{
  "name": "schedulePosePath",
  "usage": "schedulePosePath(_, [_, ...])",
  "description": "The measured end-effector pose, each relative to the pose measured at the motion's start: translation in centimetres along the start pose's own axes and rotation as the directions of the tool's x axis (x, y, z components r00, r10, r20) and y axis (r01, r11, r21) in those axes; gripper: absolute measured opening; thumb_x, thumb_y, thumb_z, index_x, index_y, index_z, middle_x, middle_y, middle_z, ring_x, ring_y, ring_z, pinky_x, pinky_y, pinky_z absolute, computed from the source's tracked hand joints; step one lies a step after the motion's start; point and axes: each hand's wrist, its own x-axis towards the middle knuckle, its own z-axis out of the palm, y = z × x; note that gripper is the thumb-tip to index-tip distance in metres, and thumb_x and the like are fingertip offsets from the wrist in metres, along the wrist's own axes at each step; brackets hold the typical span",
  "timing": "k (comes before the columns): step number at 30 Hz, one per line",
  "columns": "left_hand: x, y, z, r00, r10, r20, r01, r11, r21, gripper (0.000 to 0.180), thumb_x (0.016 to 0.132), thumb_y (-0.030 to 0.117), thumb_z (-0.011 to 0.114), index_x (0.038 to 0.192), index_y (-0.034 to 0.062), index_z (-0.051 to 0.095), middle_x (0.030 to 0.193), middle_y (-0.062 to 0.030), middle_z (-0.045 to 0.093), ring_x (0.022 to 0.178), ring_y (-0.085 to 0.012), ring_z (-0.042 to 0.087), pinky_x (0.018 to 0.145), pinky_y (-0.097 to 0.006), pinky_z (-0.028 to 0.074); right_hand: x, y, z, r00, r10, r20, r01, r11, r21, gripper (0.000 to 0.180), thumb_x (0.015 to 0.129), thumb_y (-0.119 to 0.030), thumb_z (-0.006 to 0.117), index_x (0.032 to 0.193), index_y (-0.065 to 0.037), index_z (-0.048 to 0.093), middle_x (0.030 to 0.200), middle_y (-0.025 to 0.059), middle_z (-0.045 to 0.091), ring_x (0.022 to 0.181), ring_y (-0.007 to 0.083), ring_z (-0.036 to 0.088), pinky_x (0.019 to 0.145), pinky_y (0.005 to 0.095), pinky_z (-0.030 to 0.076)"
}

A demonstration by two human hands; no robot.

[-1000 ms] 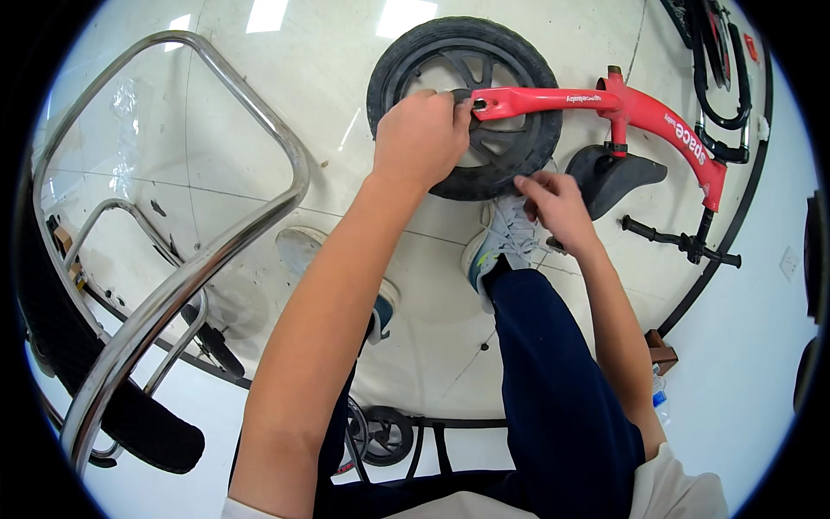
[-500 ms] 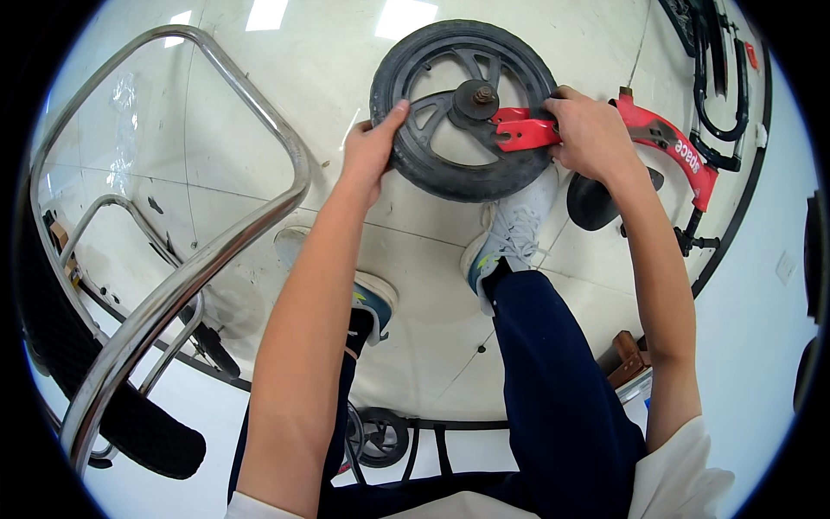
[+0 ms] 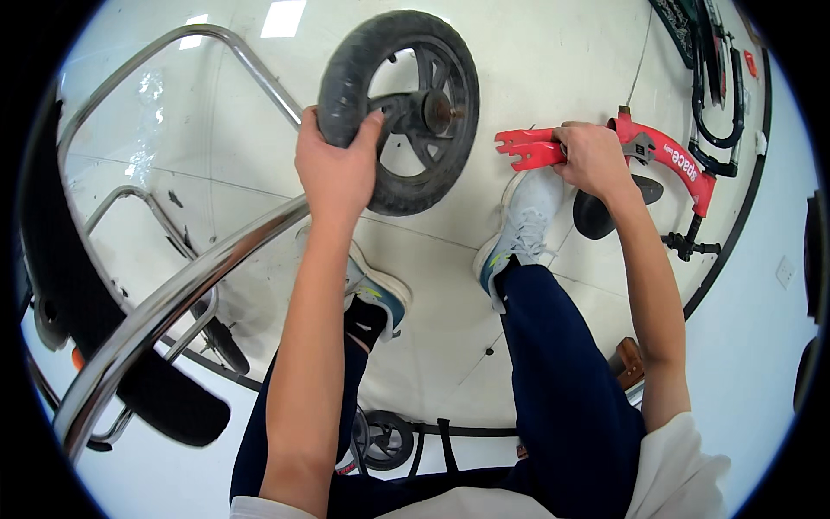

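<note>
My left hand (image 3: 339,169) is closed on the tyre of a black spoked wheel (image 3: 341,82), thumb on the inner side. The wheel is held up at a tilt, with its axle nut showing at the hub. It stands apart from the red bike frame (image 3: 679,160). My right hand (image 3: 593,157) is wrapped round the frame near its slotted fork ends (image 3: 529,149), which point left toward the wheel. Against the frame, just right of that hand, is a grey adjustable wrench (image 3: 641,147). A black saddle (image 3: 595,208) shows below it.
A bent chrome tube frame (image 3: 203,264) with a black padded part (image 3: 177,406) takes up the left side. My shoes (image 3: 529,208) are on the pale tiled floor (image 3: 441,329). Black bike parts (image 3: 739,112) lie at the far right. A smaller wheel (image 3: 389,439) is near my legs.
The wheel has come away from the red fork ends, moving left and tilting in my left hand. My right hand has let go of the tyre's edge and keeps hold of the frame.
</note>
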Motion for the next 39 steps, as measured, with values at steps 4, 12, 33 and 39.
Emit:
schedulePosePath(4, [-3.7, 2.8, -1.8, 0.992, 0.118, 0.046, -0.124, 0.978, 0.168, 0.038, 0.076, 0.021, 0.072, 0.105, 0.0021, 0.054, 0.088, -0.0225, 0.066, 0.082, -0.0405, 0.065, 0.073, -0.042, 0.050, -1.3, -1.4, -1.3, 0.986, 0.059, -0.155, -0.028, 0.980, 0.199, 0.020, 0.069, -0.014, 0.072, 0.084, -0.001, 0.067, 0.074, 0.0127, 0.060, 0.076, 0.0330, 0.064, 0.068, 0.0415, 0.051])
schedulePosePath(12, [-14.0, 6.6, -8.1, 0.852, 0.523, -0.016, -0.505, 0.831, 0.232, 0.041, 0.067, 0.007, 0.072, 0.104, 0.0020, 0.055, 0.093, -0.0181, 0.062, 0.082, -0.0380, 0.061, 0.071, -0.041, 0.050, -7.0, -7.9, -11.7, 0.990, 0.042, 0.138, -0.130, 0.677, 0.725, 0.027, 0.087, -0.020, 0.066, 0.096, 0.005, 0.068, 0.085, 0.0125, 0.070, 0.079, 0.0168, 0.064, 0.077, 0.0288, 0.050])
schedulePosePath(33, [-25.5, 15.8, -17.9, 0.559, 0.829, -0.004, -0.801, 0.539, -0.262, 0.054, 0.065, 0.011, 0.076, 0.113, 0.0036, 0.050, 0.099, -0.0127, 0.051, 0.087, -0.0307, 0.055, 0.077, -0.037, 0.046, -16.4, -22.7, -21.4, 0.995, 0.103, 0.006, 0.041, -0.452, 0.891, 0.023, 0.088, -0.031, 0.071, 0.090, -0.009, 0.064, 0.076, -0.0026, 0.061, 0.056, 0.0086, 0.053, 0.047, 0.0225, 0.040])
schedulePosePath(39, [-19.9, 16.0, -21.5, 0.765, 0.632, -0.123, -0.643, 0.736, -0.212, 0.061, 0.080, 0.026, 0.072, 0.128, 0.0007, 0.045, 0.122, -0.0199, 0.047, 0.104, -0.0296, 0.053, 0.091, -0.037, 0.043, -15.4, -23.5, -23.7, 0.987, 0.148, 0.057, -0.028, -0.192, 0.981, 0.024, 0.089, -0.032, 0.069, 0.092, -0.009, 0.065, 0.086, 0.0011, 0.062, 0.067, 0.0084, 0.055, 0.054, 0.0230, 0.044])
